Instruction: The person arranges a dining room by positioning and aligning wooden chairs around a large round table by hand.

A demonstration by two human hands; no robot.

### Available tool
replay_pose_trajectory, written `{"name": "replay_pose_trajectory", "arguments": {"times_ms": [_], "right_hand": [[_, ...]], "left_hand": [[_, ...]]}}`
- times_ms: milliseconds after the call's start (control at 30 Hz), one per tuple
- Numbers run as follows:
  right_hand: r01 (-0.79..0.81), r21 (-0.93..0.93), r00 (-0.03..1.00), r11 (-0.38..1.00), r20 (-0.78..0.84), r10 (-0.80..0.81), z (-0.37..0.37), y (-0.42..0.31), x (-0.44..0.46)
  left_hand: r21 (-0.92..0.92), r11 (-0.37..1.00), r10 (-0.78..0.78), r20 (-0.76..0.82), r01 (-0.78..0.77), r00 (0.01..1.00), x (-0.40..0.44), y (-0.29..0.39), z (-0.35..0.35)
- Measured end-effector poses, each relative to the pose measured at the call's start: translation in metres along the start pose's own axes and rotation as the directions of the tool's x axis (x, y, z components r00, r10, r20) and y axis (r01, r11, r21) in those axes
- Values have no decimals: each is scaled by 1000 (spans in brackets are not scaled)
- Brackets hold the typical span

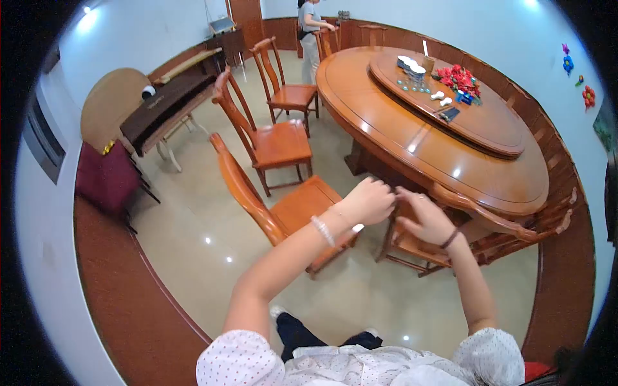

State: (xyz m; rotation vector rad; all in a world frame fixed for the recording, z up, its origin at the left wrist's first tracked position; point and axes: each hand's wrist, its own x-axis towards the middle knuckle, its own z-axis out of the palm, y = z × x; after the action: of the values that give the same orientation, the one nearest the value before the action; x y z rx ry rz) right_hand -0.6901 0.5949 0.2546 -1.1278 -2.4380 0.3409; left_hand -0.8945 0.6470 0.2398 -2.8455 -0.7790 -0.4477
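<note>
Both hands are held up close together in front of me, above the floor between two wooden chairs. My left hand (369, 202) is curled closed, knuckles up, with a beaded bracelet (322, 231) on the wrist. Whatever it may hold is hidden. My right hand (426, 220) has its fingers stretched toward the left knuckles and its thumb apart, with nothing visible in it. A dark band (450, 238) circles the right wrist. Between the fingertips is a small dark patch that I cannot make out. Nearest beneath are a chair seat (308, 207) and a chair back (483, 212).
A large round wooden table (360, 106) carries a turntable (496, 132) with red flowers (458, 81), stacked dishes (412, 66) and small items. More chairs (283, 143) line its left side. A person (310, 29) stands at the back. Left are a dark bench-like piece (168, 109) and a maroon chair (109, 177).
</note>
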Motion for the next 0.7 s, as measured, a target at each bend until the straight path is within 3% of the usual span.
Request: {"name": "replay_pose_trajectory", "arguments": {"times_ms": [33,133,167,200,233,267,333,367,500,600,667,700], "right_hand": [[-33,131,997,991,69,24,24,-23,33],[-121,429,971,895,239,17,108,-65,119],[-141,411,963,901,268,28,132,-79,141],[-162,406,956,899,290,41,153,-94,161],[-286,333,901,899,412,134,155,-118,178],[-311,356,898,881,414,150,168,-127,189],[-312,189,793,931,592,145,192,-135,203],[-384,129,730,914,649,215,194,-148,210],[-395,79,716,915,650,253,203,-145,217],[-371,169,843,913,473,255,210,-145,206],[-430,131,812,893,488,320,202,-160,207],[-484,83,779,871,494,385,196,-167,210]], "left_hand": [[-44,997,-54,101,59,993,-31,-21,-10],[-202,969,-124,90,140,988,-130,-84,-36],[-256,945,-183,109,206,977,-162,-101,-47],[-167,934,-278,222,317,935,-189,-123,-49],[-141,922,-320,249,361,914,-216,-144,-49],[-148,925,-300,281,350,911,-237,-160,-48],[-155,930,-322,98,334,942,-262,-182,-42],[-191,894,-368,199,405,908,-265,-184,-55],[-236,911,-322,103,338,941,-274,-198,-44],[-336,898,-272,82,283,959,-277,-214,-45],[-495,838,-207,100,229,973,-279,-233,-45],[-474,844,-198,160,251,967,-276,-241,-53]]}}
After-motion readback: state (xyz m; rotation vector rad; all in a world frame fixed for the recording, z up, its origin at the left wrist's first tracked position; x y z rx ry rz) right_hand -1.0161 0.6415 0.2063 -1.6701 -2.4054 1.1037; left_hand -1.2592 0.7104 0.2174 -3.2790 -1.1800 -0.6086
